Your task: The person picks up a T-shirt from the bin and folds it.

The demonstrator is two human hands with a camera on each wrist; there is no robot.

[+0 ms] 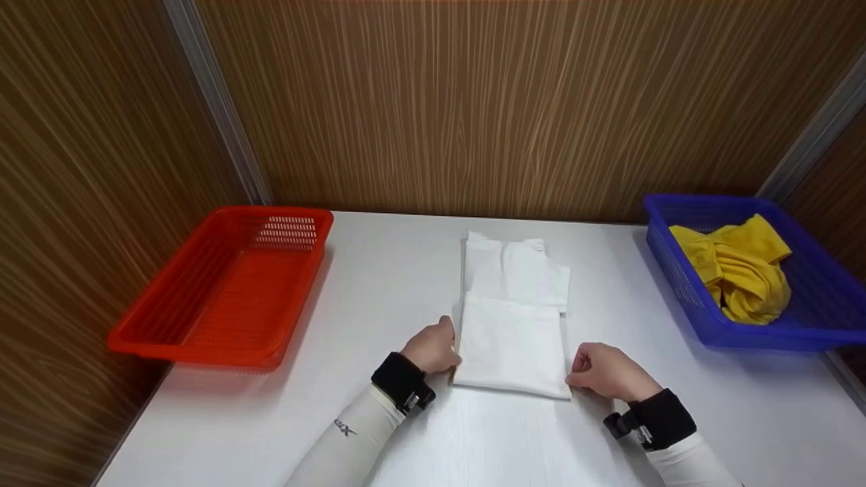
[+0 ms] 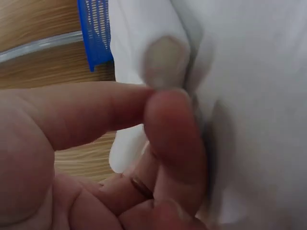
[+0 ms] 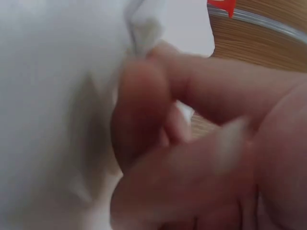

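Note:
A white T-shirt (image 1: 515,345) lies on the table, its lower part folded up over the body, with collar and a sleeve showing at the far end. My left hand (image 1: 433,347) pinches its near left corner between thumb and index finger. At the near right corner, the fingertips of my right hand (image 1: 605,370) pinch the hem. Up close in the left wrist view, the left fingers (image 2: 172,129) meet at the cloth edge. Blurred right fingers (image 3: 139,105) hold the white fabric in the right wrist view.
On the left stands a red plastic basket (image 1: 298,304) with nothing visible inside. A blue basket (image 1: 703,308) at the right contains crumpled yellow cloth (image 1: 744,274). Wood-grain panels (image 1: 460,108) enclose the white table (image 1: 379,270) at the back and sides.

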